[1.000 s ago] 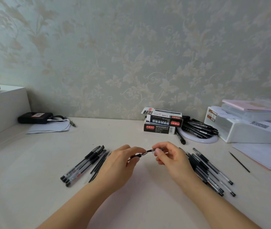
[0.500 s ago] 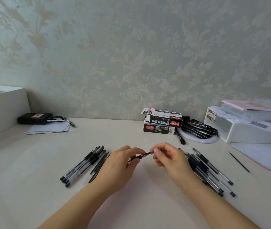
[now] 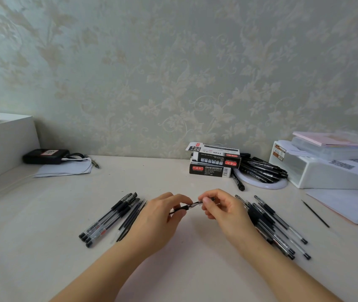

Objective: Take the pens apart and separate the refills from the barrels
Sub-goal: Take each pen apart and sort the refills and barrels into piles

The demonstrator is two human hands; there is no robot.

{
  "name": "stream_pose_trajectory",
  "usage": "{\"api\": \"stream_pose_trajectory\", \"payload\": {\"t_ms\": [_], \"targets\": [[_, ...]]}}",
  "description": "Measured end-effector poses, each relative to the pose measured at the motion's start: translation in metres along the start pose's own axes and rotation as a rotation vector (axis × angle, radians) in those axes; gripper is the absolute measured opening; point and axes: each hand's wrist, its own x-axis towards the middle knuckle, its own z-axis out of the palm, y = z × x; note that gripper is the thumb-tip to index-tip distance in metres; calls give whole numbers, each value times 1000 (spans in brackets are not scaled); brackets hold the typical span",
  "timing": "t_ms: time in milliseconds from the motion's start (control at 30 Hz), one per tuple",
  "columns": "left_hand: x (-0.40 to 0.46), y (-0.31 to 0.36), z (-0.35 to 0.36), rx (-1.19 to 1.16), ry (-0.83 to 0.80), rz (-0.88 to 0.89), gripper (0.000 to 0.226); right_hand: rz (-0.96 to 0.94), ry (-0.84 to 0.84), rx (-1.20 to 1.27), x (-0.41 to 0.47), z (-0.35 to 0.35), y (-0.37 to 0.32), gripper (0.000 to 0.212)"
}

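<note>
Both hands hold one black pen just above the table's middle. My left hand pinches its dark grip end, and my right hand pinches the clear barrel end. Left of my hands lie several barrels in a row, with thin black refills beside them. A heap of whole pens lies to the right of my right wrist. One loose refill lies alone further right.
Two stacked pen boxes stand at the back, next to a white dish heaped with pens. A white storage box and papers fill the right. A black device on paper sits back left.
My hands have drawn slightly closer together on the pen, and the right hand's fingers have shifted along the barrel. Everything on the table stays where it was.
</note>
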Motion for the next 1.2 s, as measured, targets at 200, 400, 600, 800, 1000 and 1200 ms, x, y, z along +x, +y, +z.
{"api": "stream_pose_trajectory", "payload": {"t_ms": [200, 400, 600, 800, 1000, 1200], "targets": [[0, 0, -1, -14, -3, 32, 22, 13, -64, 1, -2, 1, -3, 14], [1, 5, -2, -70, 28, 32, 11, 26, -89, 7, -4, 5, -3, 9], [2, 7, -1, -116, 44, -39, 6, 64, -86, 24, -3, 3, -4, 6], [4, 6, -4, -108, 51, -60, 7, 65, -91, 36, 0, 5, -5, 6], [5, 9, -3, -84, 61, -34, 6, 64, -104, 51, -1, 3, -5, 6], [3, 10, -3, -107, 65, -17, 7, 66, -114, 62, -1, 3, -6, 6]]}}
